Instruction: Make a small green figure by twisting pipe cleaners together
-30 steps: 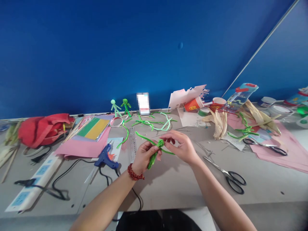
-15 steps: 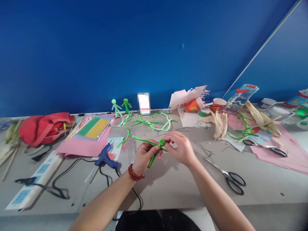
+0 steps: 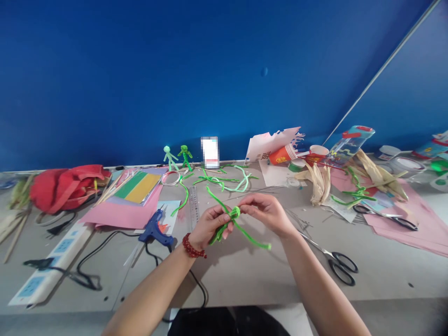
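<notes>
My left hand (image 3: 213, 224) is closed on a green pipe-cleaner figure (image 3: 234, 213) just above the table. The figure has a coiled knob at the top, one strand reaching up to the left and another stretching down to the right. Folded green ends hang below my left fingers. My right hand (image 3: 268, 214) pinches at the right side of the knob; its fingertips partly hide what they grip. Behind my hands lie loose green pipe cleaners (image 3: 241, 184). Two finished-looking pipe-cleaner figures, one pale green (image 3: 170, 157) and one bright green (image 3: 185, 156), lean near the wall.
A blue glue gun (image 3: 156, 232) with its cord lies left, near a white power strip (image 3: 52, 261). Black-handled scissors (image 3: 338, 263) rest at right. A ruler (image 3: 193, 205), red bag (image 3: 66, 186), paper cups (image 3: 283, 154), corn husks (image 3: 320, 182) and pink paper (image 3: 416, 224) surround the workspace.
The figure has turned in my left hand, and a long green strand now sticks out to the lower right. My right hand has shifted slightly to the right, its fingers now at the knob's side.
</notes>
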Motion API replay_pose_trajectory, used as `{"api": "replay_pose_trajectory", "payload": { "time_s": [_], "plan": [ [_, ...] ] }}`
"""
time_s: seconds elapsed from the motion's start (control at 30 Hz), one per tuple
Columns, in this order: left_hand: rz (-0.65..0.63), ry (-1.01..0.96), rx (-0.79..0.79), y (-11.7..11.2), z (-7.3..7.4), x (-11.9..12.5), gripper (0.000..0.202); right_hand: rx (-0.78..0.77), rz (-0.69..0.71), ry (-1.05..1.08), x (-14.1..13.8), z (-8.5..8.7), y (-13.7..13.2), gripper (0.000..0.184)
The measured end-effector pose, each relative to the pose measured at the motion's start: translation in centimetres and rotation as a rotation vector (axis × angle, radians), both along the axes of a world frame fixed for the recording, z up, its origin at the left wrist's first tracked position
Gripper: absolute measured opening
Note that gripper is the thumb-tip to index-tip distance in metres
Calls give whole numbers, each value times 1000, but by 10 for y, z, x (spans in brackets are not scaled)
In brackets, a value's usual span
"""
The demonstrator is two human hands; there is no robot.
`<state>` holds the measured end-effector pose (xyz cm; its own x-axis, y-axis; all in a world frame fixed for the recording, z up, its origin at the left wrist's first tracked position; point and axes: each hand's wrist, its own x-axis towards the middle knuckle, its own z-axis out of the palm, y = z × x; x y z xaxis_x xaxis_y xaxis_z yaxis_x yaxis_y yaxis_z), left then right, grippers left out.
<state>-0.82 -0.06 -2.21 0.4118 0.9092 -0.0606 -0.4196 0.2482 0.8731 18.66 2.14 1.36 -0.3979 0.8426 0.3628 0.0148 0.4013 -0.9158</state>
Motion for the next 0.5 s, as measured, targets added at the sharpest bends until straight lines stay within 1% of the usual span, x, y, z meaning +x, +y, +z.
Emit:
{"api": "replay_pose_trajectory", "payload": {
  "time_s": [0.1, 0.2, 0.4, 0.5],
  "plan": [
    [-130, -36, -47, 1, -5, -2, 31, 3, 38, -28, -3, -2, 0, 13],
    [-216, -103, -75, 0, -8, -1, 30, 20, 87, -12, -3, -3, 0, 15],
    [-337, -219, -114, -4, -10, 2, 28, 108, 249, 59, -1, -3, 2, 17],
    [-349, -220, -113, -5, -9, 3, 28, 157, 247, 69, -3, -4, 3, 17]
  ]
}}
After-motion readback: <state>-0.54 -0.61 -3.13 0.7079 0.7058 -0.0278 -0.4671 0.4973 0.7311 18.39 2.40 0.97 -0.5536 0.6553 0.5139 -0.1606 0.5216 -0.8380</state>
